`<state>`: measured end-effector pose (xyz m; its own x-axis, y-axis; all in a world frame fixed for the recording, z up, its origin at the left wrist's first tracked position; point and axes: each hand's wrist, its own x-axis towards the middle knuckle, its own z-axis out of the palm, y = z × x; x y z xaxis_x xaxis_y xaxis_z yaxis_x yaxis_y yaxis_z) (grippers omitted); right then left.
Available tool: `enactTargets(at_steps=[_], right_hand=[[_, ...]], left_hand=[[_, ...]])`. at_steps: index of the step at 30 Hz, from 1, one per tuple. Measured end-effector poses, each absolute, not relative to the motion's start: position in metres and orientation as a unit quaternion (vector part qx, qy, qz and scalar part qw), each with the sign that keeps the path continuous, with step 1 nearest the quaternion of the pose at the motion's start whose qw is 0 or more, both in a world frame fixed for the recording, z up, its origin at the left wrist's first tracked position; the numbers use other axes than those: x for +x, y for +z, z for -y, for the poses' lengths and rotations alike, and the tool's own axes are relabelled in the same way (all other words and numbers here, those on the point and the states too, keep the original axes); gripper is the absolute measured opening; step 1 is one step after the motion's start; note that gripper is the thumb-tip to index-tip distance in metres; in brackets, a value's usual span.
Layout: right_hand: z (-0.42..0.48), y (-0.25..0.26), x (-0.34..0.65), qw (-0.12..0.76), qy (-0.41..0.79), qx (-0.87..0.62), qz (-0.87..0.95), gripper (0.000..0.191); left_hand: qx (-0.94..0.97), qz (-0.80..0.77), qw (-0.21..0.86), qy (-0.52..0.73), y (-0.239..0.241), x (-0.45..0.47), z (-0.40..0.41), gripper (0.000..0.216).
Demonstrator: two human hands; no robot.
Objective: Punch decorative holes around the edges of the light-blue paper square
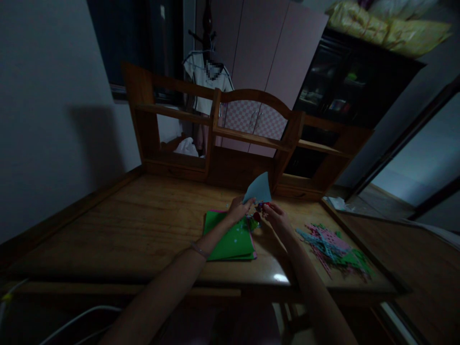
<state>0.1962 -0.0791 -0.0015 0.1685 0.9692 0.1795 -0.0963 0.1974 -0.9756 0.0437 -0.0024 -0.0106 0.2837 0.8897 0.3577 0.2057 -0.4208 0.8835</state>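
Observation:
My left hand (pixel 241 209) is closed on the lower edge of a light blue sheet of paper (pixel 259 188), which stands up tilted above the table. Close beside it, my right hand (pixel 276 214) grips a small red and dark object (pixel 265 206) at the paper's lower right corner; its kind is too dark to make out. Under my left forearm lies a stack of green paper (pixel 230 239) with pink edges showing and a few pale scraps on top. A small red and yellow-green item (pixel 255 220) sits at the stack's right edge, below my hands.
A tangled pile of pink, blue and green paper strips (pixel 334 249) lies to the right on the wooden table (pixel 143 215). Along the table's back rises a wooden shelf unit (pixel 251 136). A white cable (pixel 86 314) hangs at the lower left.

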Motion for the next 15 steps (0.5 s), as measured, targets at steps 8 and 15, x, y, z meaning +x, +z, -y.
enactTargets(at_steps=[8,15], right_hand=[[0.0774,-0.003,0.1963,0.596,0.413,-0.469,0.504,0.03],[0.0792,-0.004,0.1963,0.592,0.408,-0.474,0.509,0.033]], left_hand=[[0.717,-0.375,0.359,0.465,-0.0061,0.0419,0.0045,0.043],[0.705,-0.367,0.379,0.474,-0.0064,0.0421,0.0049,0.04]])
